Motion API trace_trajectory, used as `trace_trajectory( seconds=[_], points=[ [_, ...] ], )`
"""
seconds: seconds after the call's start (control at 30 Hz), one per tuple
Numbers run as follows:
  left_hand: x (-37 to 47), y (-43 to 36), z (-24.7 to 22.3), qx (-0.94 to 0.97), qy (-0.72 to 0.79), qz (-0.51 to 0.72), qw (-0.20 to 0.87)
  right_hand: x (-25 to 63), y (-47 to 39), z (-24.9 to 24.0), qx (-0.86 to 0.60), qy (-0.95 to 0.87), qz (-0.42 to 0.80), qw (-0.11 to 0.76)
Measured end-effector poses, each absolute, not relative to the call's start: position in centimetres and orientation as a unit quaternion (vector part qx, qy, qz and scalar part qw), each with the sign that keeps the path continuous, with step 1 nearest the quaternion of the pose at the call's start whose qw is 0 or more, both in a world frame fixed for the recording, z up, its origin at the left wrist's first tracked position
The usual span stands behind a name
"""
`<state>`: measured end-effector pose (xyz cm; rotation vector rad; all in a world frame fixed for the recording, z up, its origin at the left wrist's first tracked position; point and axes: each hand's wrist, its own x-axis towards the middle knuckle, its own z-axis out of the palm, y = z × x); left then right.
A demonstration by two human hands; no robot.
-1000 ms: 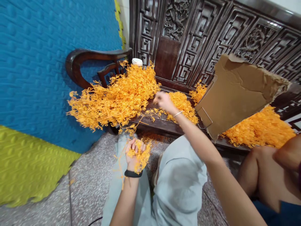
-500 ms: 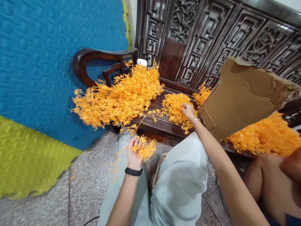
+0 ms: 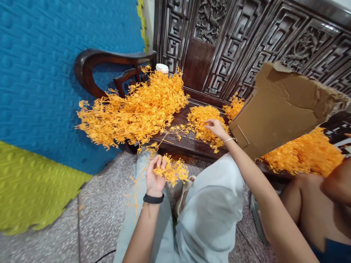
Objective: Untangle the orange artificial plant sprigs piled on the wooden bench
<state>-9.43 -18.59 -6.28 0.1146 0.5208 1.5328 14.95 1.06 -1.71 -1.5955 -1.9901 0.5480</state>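
My left hand [image 3: 156,177], with a black wristband, is closed round an orange artificial flower sprig [image 3: 174,171] above my left leg; a thin orange stem hangs down beside the wrist. My right hand [image 3: 215,128], wearing a thin bracelet, hovers over or touches a small pile of orange pieces [image 3: 204,113] on the dark wooden bench [image 3: 189,144]. Its thumb and fingers are near each other, and whether something small is between them is not clear. A large heap of orange sprigs [image 3: 142,109] lies at the bench's left end, with loose stems trailing towards the small pile.
A torn cardboard piece [image 3: 282,109] stands right of my right hand, with another orange heap [image 3: 307,155] behind it. A white container [image 3: 162,68] stands by the carved backrest [image 3: 200,65]. A person's bare leg [image 3: 315,212] is at the right. Blue matting [image 3: 55,73] covers the left.
The sprig in my left hand has spread a little to the right. My right hand has moved slightly left over the small pile. The whole view has shifted slightly.
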Motion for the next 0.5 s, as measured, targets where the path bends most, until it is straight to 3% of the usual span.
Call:
trace_trajectory(
  seconds=[0.13,0.3,0.5],
  points=[
    [-9.3,-18.6,-6.3,0.068,0.245,0.689,0.678,11.7,-1.3,0.1,-0.469,-0.792,0.326,0.216],
    [-9.1,-18.9,-6.5,0.123,0.27,0.696,0.653,7.7,-5.0,2.8,-0.316,-0.811,0.489,0.054],
    [-8.9,-19.0,-6.5,0.195,0.283,0.699,0.627,4.2,-7.8,3.4,-0.217,-0.826,0.514,-0.087]
  ],
)
